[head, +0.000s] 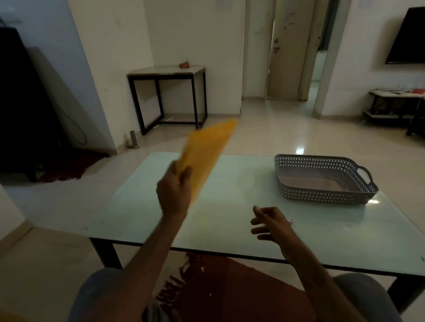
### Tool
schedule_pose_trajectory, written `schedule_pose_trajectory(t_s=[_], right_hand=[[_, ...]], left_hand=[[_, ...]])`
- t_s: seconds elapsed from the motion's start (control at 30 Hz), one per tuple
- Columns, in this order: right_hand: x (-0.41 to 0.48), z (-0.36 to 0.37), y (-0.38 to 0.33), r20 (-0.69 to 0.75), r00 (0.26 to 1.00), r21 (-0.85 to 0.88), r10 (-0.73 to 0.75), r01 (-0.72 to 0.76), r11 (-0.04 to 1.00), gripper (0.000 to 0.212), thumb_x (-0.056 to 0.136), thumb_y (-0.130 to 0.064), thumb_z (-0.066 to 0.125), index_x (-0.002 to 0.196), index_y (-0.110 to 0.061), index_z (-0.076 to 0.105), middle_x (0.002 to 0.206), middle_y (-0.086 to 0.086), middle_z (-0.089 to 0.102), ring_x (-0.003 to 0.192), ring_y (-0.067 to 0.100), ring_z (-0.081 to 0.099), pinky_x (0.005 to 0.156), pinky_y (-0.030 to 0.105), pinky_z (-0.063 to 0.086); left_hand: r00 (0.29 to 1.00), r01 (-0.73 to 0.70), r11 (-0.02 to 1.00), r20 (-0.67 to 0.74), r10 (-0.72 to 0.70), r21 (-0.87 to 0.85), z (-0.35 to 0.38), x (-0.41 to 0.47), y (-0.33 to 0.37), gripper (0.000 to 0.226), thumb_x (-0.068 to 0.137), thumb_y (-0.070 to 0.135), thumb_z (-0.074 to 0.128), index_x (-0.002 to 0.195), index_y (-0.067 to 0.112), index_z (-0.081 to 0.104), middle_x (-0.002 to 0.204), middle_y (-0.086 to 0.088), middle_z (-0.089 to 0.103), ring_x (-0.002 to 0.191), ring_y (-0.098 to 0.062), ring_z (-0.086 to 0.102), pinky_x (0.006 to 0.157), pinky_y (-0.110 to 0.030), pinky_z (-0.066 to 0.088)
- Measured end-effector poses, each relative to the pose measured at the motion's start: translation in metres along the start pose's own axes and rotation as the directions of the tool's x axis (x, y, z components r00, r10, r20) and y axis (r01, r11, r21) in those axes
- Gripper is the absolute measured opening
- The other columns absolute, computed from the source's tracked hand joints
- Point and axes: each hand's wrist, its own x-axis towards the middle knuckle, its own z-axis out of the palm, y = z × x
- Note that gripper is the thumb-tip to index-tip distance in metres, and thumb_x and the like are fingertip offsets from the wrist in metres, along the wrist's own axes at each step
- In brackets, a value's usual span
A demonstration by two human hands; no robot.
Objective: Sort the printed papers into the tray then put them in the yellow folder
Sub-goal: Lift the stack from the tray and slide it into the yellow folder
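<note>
My left hand [173, 189] grips the lower end of the yellow folder [206, 155], which is lifted above the left half of the glass table [227, 224] and tilts up and away, blurred by motion. My right hand [271, 223] hovers just over the table's middle with its fingers spread and nothing in it. A grey perforated tray [291, 191] with handles stands at the table's far right; its brownish floor looks bare. No loose printed papers show on the table.
A red rug [235, 299] lies under the table between my knees. Beyond the table there is tiled floor, a small black-framed side table [169, 76] by the wall, a dark cabinet [16, 104] at left and a TV [420, 34] at upper right.
</note>
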Motion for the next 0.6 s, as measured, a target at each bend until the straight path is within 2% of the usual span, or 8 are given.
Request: schedule_pose_trajectory(t_s=[0.07, 0.13, 0.23, 0.33, 0.4, 0.47, 0.53, 0.6], right_hand=[[0.002, 0.003, 0.001, 0.088, 0.996, -0.032, 0.017, -0.015, 0.999, 0.076, 0.081, -0.068, 0.067, 0.132, -0.014, 0.05, 0.121, 0.005, 0.068, 0.1, 0.022, 0.073, 0.089, 0.044, 0.061], [0.007, 0.007, -0.006, 0.127, 0.992, 0.009, 0.007, -0.008, 1.0, 0.094, 0.073, -0.081, 0.066, 0.141, -0.021, 0.045, 0.132, 0.0, 0.062, 0.111, 0.02, 0.068, 0.091, 0.042, 0.059], [0.021, -0.002, -0.03, 0.054, 0.998, 0.279, -0.039, 0.022, 0.96, 0.097, 0.069, -0.079, 0.072, 0.142, -0.021, 0.044, 0.135, 0.006, 0.063, 0.115, 0.029, 0.067, 0.091, 0.052, 0.058], [0.029, -0.037, -0.048, -0.13, 0.985, 0.451, -0.109, 0.157, 0.879, 0.071, 0.085, -0.042, 0.078, 0.142, -0.021, 0.043, 0.136, 0.011, 0.062, 0.116, 0.037, 0.065, 0.087, 0.057, 0.059], [0.032, -0.069, -0.056, -0.255, 0.952, 0.427, -0.167, 0.266, 0.864, 0.058, 0.092, -0.022, 0.072, 0.141, -0.02, 0.041, 0.134, 0.011, 0.06, 0.116, 0.037, 0.063, 0.089, 0.059, 0.058], [0.039, -0.105, -0.064, -0.331, 0.918, 0.354, -0.219, 0.336, 0.873, 0.051, 0.095, -0.013, 0.066, 0.14, -0.018, 0.042, 0.133, 0.013, 0.061, 0.115, 0.037, 0.063, 0.094, 0.06, 0.055], [0.047, -0.147, -0.073, -0.377, 0.894, 0.227, -0.242, 0.343, 0.911, 0.049, 0.097, -0.013, 0.064, 0.141, -0.019, 0.044, 0.131, 0.011, 0.062, 0.108, 0.029, 0.065, 0.088, 0.048, 0.059], [0.058, -0.189, -0.079, -0.377, 0.886, 0.086, -0.27, 0.324, 0.942, 0.047, 0.097, -0.014, 0.065, 0.14, -0.019, 0.046, 0.122, 0.009, 0.065, 0.098, 0.024, 0.067, 0.077, 0.035, 0.061]], left_hand=[[0.953, 0.295, 0.897, 0.027, -0.303, -0.33, -0.002, 0.027, 0.023, 0.036, 0.089, 0.041, 0.069, 0.116, 0.018, 0.066, 0.105, -0.006, 0.071, 0.096, -0.029, 0.067, 0.089, -0.047, 0.054], [0.892, 0.428, 0.687, 0.152, -0.426, -0.588, 0.002, 0.034, 0.043, 0.027, 0.088, 0.037, 0.072, 0.112, 0.03, 0.064, 0.107, 0.003, 0.07, 0.1, -0.025, 0.066, 0.093, -0.052, 0.053], [0.819, 0.538, 0.386, 0.359, -0.447, -0.749, 0.019, 0.017, 0.065, 0.038, 0.088, 0.032, 0.073, 0.124, 0.029, 0.061, 0.119, -0.002, 0.069, 0.104, -0.03, 0.067, 0.09, -0.057, 0.054], [0.749, 0.643, 0.199, 0.554, -0.363, -0.74, 0.046, 0.002, 0.068, 0.057, 0.09, 0.033, 0.071, 0.142, 0.027, 0.049, 0.13, -0.006, 0.065, 0.113, -0.035, 0.064, 0.091, -0.061, 0.052], [0.705, 0.698, 0.163, 0.628, -0.33, -0.697, 0.062, 0.0, 0.062, 0.057, 0.091, 0.028, 0.068, 0.144, 0.026, 0.046, 0.134, -0.007, 0.063, 0.118, -0.035, 0.061, 0.092, -0.058, 0.053], [0.667, 0.735, 0.173, 0.652, -0.361, -0.656, 0.067, 0.005, 0.051, 0.052, 0.091, 0.026, 0.066, 0.14, 0.026, 0.051, 0.132, -0.007, 0.063, 0.117, -0.032, 0.061, 0.084, -0.05, 0.056], [0.629, 0.773, 0.203, 0.682, -0.373, -0.602, 0.071, 0.016, 0.036, 0.043, 0.092, 0.032, 0.064, 0.134, 0.027, 0.058, 0.126, -0.007, 0.067, 0.108, -0.031, 0.065, 0.074, -0.045, 0.058], [0.563, 0.823, 0.304, 0.76, -0.324, -0.48, 0.079, 0.026, 0.025, 0.037, 0.093, 0.037, 0.063, 0.129, 0.03, 0.062, 0.118, -0.005, 0.072, 0.099, -0.034, 0.071, 0.074, -0.046, 0.06]])
